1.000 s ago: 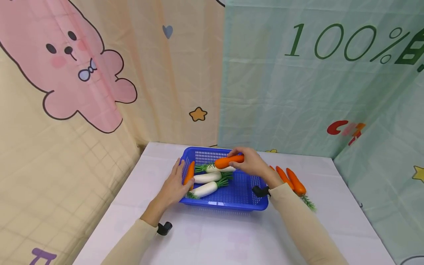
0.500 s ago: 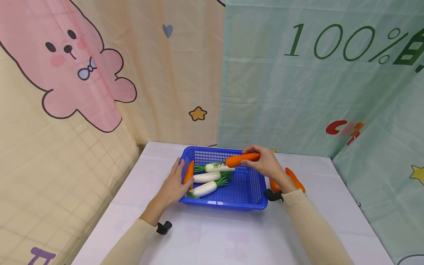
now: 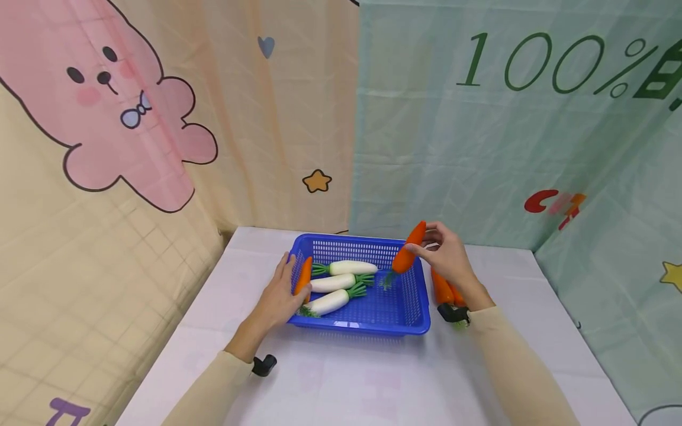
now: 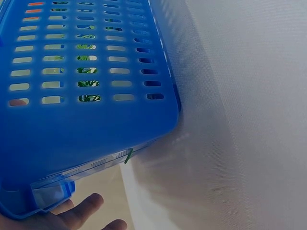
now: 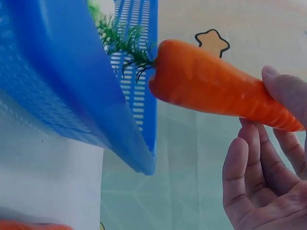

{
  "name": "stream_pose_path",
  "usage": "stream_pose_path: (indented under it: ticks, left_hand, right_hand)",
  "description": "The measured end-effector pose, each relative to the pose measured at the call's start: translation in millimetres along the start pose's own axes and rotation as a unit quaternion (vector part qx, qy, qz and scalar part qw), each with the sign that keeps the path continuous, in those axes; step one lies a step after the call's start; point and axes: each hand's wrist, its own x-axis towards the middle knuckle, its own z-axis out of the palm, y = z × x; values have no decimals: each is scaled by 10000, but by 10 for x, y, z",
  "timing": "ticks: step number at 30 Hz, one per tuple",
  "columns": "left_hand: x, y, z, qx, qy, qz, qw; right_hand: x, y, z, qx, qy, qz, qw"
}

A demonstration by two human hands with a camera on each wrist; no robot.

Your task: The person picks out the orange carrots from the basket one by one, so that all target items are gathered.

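Observation:
In the head view, my right hand [image 3: 446, 251] pinches an orange carrot [image 3: 409, 248] between thumb and fingers, above the right part of a blue basket [image 3: 362, 329]. The carrot is tilted, its tip up and its green top [image 5: 127, 47] hanging toward the basket. My left hand [image 3: 278, 294] rests on the basket's left rim, its fingers extended and the thumb over the inside. Beside that thumb stands another carrot [image 3: 303, 278]. Several white radishes with green leaves, among them a front radish [image 3: 327, 303], lie in the basket's left and middle part.
Right of the basket, more carrots [image 3: 442, 289] lie on the white table [image 3: 341, 378], partly hidden by my right wrist. Printed curtains [image 3: 453, 148] hang behind and at both sides of the table.
My right hand has moved to the right with the carrot, away from the far radish. The carrot has turned from nearly level to tip-up. My left hand stays on the rim.

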Motion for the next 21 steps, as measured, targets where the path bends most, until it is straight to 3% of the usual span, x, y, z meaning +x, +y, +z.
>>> stream_pose_path:
  ticks: [13, 21]
  left_hand:
    - [-3, -9, -7, -86, -23, 19, 10000]
    - [9, -11, 2, -30, -35, 8, 10000]
  right_hand:
    - [-21, 144, -346, 718, 212, 385, 9964]
    - [-50, 271, -617, 489, 330, 798, 9951]
